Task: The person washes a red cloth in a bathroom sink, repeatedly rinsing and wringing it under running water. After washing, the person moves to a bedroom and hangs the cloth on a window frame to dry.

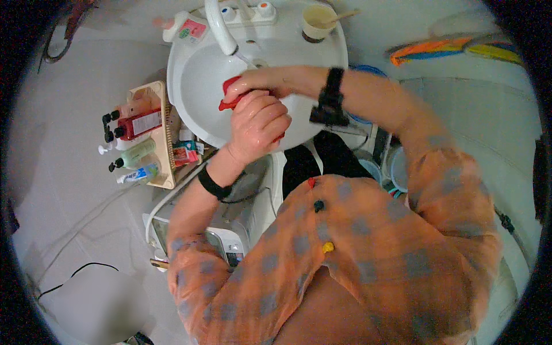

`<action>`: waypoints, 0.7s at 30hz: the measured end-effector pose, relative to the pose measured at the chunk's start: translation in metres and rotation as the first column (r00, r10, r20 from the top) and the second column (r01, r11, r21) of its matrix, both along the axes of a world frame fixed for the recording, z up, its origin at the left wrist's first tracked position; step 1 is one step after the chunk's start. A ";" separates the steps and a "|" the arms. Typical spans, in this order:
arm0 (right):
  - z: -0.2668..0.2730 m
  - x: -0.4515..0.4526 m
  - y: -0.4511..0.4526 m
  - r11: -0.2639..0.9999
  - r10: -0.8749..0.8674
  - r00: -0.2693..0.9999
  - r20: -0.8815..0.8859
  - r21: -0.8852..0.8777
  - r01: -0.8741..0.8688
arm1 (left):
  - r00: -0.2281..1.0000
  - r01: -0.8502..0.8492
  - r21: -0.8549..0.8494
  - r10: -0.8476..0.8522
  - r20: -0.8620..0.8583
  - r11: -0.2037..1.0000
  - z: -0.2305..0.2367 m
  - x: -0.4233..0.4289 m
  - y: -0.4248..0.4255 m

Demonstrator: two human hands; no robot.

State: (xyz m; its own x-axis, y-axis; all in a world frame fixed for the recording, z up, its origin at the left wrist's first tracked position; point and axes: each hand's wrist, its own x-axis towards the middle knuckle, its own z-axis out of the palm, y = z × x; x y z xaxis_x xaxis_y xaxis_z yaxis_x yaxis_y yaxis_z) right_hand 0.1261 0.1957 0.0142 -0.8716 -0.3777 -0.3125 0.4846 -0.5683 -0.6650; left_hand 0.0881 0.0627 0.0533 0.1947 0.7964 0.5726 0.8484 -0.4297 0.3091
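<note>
Wet red cloth [231,101] is bunched between my two hands over the white washbasin [194,99]. My left hand [260,125] is clenched around it, and a bit of red shows below the fingers. Just above, my right hand [254,83] grips the cloth's upper part, with its wrist bent across the basin. Most of the cloth is hidden inside the hands. The white faucet [221,28] reaches over the bowl, and a thin streak that looks like water leaves its tip. Black bands circle both forearms.
At the basin's back right stands a cream cup [319,21] with a stick-like handle in it. A beige wall rack [165,129] at left holds several pump bottles and tubes. Below it is a washing machine [224,241]. Blue basins [399,170] sit at right.
</note>
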 end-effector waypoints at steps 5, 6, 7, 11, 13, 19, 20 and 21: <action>0.012 -0.032 0.007 0.791 0.212 0.969 -0.126 0.604 -0.095 | 0.905 0.134 -0.140 -0.179 -0.385 0.981 -0.021 -0.018 0.009; 0.012 -0.037 0.005 0.698 0.281 0.944 -0.175 0.712 -0.076 | 0.889 0.139 -0.142 -0.187 -0.418 0.980 -0.026 -0.020 0.010; 0.012 -0.041 0.003 0.589 0.363 0.905 -0.221 0.807 -0.040 | 0.871 0.143 -0.143 -0.193 -0.452 0.979 -0.031 -0.022 0.009; 0.009 -0.045 -0.005 0.296 0.542 0.794 -0.276 0.947 0.127 | 0.775 0.086 -0.287 -0.245 -0.582 0.954 -0.049 -0.017 0.011; 0.006 -0.044 -0.007 0.271 0.504 0.826 -0.254 0.954 0.128 | 0.795 0.027 -0.346 -0.230 -0.561 0.938 -0.055 -0.014 0.015; -0.018 -0.028 0.015 0.534 -0.063 0.992 -0.109 0.836 0.126 | 0.938 -0.032 -0.348 -0.092 -0.334 0.937 -0.048 -0.024 0.001; -0.024 -0.022 0.020 0.706 -0.243 0.964 -0.107 0.662 0.252 | 0.980 -0.085 -0.253 0.035 -0.196 0.964 -0.048 -0.025 -0.005; -0.030 -0.015 0.027 0.800 -0.413 0.910 -0.043 0.460 0.385 | 0.979 -0.186 -0.270 0.153 -0.136 0.945 -0.049 -0.026 -0.010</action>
